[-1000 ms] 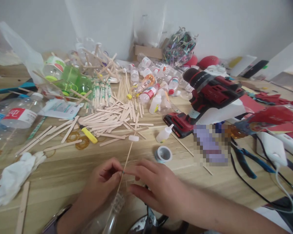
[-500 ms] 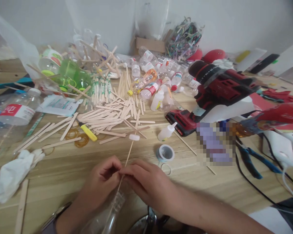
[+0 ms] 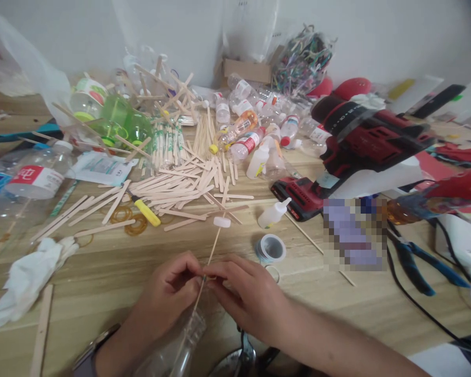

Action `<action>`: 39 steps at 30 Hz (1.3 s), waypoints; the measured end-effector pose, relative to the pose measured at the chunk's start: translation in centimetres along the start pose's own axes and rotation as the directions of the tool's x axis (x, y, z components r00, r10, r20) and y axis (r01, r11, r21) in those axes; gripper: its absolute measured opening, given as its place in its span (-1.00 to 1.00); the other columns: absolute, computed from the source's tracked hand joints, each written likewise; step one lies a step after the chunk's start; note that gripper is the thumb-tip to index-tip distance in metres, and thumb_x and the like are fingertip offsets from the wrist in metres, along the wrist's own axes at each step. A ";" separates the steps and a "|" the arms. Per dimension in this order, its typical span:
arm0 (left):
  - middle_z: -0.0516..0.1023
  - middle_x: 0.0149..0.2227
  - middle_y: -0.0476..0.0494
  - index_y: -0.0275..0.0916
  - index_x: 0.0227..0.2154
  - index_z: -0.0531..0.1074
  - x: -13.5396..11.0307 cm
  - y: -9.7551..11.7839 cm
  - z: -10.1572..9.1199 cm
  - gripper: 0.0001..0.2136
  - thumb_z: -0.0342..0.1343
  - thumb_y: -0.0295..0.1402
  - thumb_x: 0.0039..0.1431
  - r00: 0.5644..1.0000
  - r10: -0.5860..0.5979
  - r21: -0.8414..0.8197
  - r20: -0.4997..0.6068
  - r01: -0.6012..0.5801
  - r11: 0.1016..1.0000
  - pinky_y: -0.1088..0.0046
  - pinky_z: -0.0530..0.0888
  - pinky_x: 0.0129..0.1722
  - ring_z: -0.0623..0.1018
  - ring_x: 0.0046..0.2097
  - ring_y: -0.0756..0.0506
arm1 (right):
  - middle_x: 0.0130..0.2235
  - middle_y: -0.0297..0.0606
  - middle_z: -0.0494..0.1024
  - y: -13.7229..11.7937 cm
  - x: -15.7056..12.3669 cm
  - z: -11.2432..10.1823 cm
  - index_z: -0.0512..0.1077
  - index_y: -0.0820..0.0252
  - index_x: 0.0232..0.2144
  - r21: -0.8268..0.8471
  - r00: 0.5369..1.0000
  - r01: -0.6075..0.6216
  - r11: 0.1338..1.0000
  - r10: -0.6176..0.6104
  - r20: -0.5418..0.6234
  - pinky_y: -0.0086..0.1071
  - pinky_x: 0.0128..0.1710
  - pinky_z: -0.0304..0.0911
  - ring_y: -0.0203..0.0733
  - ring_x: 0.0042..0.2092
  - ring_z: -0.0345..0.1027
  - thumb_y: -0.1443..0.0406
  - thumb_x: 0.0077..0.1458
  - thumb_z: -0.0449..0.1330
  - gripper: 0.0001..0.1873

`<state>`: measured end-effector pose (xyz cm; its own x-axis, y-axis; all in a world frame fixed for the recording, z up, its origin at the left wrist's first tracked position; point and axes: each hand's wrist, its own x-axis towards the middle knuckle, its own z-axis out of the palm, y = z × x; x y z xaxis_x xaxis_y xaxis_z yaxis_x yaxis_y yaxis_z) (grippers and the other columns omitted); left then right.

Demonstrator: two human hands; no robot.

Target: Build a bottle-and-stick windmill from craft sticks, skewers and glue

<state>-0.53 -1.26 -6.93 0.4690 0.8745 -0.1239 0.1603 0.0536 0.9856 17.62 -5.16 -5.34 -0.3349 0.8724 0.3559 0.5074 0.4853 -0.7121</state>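
My left hand (image 3: 171, 294) and my right hand (image 3: 246, 299) meet low in the middle, both pinching a thin wooden skewer (image 3: 211, 254). The skewer slants up and away and carries a small white cap (image 3: 222, 222) at its far end. Its lower end runs into the neck of a clear plastic bottle (image 3: 182, 348) below my hands. Something small and greenish shows on the skewer between my fingertips; I cannot make out what it is. A watch sits on my left wrist.
A heap of flat wooden craft sticks (image 3: 180, 186) covers the table's middle. A red cordless drill (image 3: 357, 146) lies at the right, with blue pliers (image 3: 419, 262) near it. A tape roll (image 3: 270, 248), a small glue bottle (image 3: 272, 213), rubber bands (image 3: 135, 226), a tissue (image 3: 23, 283) and several bottles (image 3: 247, 141) lie around.
My right hand's fingers have closed in from a loose spread onto the skewer beside my left fingertips. The view has shifted slightly; the things on the table stay put.
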 end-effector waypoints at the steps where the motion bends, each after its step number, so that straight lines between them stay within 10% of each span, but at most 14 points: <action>1: 0.35 -0.50 0.02 -0.22 -0.51 0.39 0.0 0.0 0.0 -0.91 0.05 -0.37 0.05 1.000 0.002 0.004 0.000 -0.002 1.000 0.49 0.33 -0.40 0.37 -0.42 -0.04 | -0.24 -0.22 0.60 0.0 0.0 0.0 0.42 0.13 -0.09 0.000 1.000 -0.002 1.000 0.002 -0.003 -0.35 -0.27 0.41 -0.19 -0.22 0.49 0.38 0.27 0.08 -0.81; 39: 0.29 -0.53 0.07 -0.23 -0.53 0.32 0.2 0.7 -0.1 -0.95 0.00 -0.41 -0.01 1.000 0.002 0.028 -0.012 -0.001 1.000 0.52 0.25 -0.45 0.29 -0.46 0.02 | -0.43 -0.38 0.51 -0.4 0.8 -2.4 0.43 0.14 -0.32 -0.121 0.999 -0.035 0.992 0.032 -0.028 -0.53 -0.46 0.34 -0.35 -0.45 0.43 0.43 0.20 0.11 -0.86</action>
<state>-0.42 -1.04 -6.30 0.4587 0.8803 -0.1209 0.1836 0.0393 0.9822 19.05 -4.51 -3.32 -0.2957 0.8889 0.3499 0.6116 0.4575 -0.6455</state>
